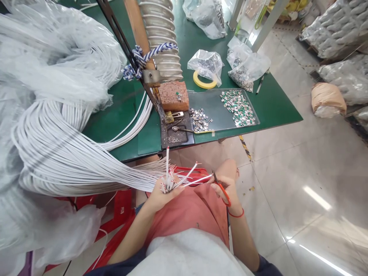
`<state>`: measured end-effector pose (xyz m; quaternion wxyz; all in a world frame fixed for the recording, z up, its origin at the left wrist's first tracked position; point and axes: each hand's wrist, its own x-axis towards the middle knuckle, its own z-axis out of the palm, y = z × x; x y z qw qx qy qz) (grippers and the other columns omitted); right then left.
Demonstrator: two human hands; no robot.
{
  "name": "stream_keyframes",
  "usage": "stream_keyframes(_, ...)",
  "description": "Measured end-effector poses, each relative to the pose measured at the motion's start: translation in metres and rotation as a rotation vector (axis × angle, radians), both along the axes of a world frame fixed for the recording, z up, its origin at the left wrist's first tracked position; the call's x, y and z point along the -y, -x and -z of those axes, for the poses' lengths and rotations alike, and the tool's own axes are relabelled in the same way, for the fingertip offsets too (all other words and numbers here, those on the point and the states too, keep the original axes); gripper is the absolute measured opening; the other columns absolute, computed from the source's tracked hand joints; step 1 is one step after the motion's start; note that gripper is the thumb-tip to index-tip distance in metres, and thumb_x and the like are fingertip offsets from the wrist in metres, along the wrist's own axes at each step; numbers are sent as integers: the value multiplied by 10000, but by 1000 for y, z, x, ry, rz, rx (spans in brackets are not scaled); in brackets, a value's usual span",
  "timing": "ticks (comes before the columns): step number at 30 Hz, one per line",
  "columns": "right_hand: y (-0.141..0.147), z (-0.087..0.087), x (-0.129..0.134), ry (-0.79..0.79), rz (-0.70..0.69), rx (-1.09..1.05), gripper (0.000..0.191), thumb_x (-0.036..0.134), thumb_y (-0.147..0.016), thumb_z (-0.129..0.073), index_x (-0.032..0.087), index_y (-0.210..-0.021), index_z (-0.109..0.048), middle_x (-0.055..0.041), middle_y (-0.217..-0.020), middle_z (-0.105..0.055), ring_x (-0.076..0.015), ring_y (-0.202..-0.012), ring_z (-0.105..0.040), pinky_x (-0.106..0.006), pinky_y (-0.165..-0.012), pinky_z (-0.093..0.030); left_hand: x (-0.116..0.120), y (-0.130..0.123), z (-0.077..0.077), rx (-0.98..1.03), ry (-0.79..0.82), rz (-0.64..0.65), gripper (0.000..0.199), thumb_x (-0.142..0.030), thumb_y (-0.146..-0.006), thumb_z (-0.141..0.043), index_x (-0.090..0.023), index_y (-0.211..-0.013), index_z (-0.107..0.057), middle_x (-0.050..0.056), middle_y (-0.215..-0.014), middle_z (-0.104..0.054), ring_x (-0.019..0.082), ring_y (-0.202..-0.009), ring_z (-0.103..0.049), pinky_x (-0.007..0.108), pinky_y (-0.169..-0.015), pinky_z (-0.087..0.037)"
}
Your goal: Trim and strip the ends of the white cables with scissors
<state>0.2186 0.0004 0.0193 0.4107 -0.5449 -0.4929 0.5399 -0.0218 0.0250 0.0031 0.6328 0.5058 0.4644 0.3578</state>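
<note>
At the edge of the green-topped workbench (276, 103), seated, hands over lap. Left hand (163, 197) clenched around the end of a white cable bundle (57, 153); wire ends fan up out of the fist, some with red marks at the tips. Bundle runs from the hand up-left, a big loop over the bench edge, partly over clear plastic sheeting (51, 50).

Right hand (227, 182) grasping red-handled scissors (222, 193), fingers through the loops. Blades point left, right at one white wire end. Contact and blade state: cannot tell.

On the bench: clear tray (207, 109) holding green-and-silver metal terminals (238, 108), loose silver terminals (200, 119) at its near corner. Beside it, a dark metal plate (176, 130) with small tools, and a red brick (173, 96). Behind: roll of yellow tape (204, 79), clear bags of parts (206, 66), a corrugated hose (161, 38) tied with blue-and-white rope (146, 57).

Below left, red plastic stool (117, 214). Far right on the floor, stacked bagged goods (336, 32). Red cord (236, 214) around right wrist.
</note>
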Motion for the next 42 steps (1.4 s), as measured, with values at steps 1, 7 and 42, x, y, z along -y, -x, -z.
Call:
stream_keyframes(1,0,0,0,-2,1,0,257,412,-797,-673,159,-753,-691,39,-508,-460,-76,-417,-347,-231,-423,-330,0,0,1,4,3,-1,313,-363,-756,-681,-173,-625,-469,-55,-543,-400,83,-503,-363,230,-493,-288)
stream_keyframes(7,-2,2,2,6,6,15,248,400,-809,-664,158,-773,-701,-12,-647,-578,-79,-447,-374,-232,-420,-332,-1,-3,1,18,31,-9,302,-353,-738,-687,-175,-637,-465,-61,-533,-397,78,-493,-346,219,-482,-270)
stream_keyframes(42,5,-20,4,-292,35,412,210,302,-863,-590,158,-776,-716,-15,-605,-647,-110,-468,-486,-235,-486,-417,-3,-13,-3,-112,89,-177,357,-377,-677,-703,-175,-568,-429,-58,-535,-344,79,-506,-325,226,-492,-263)
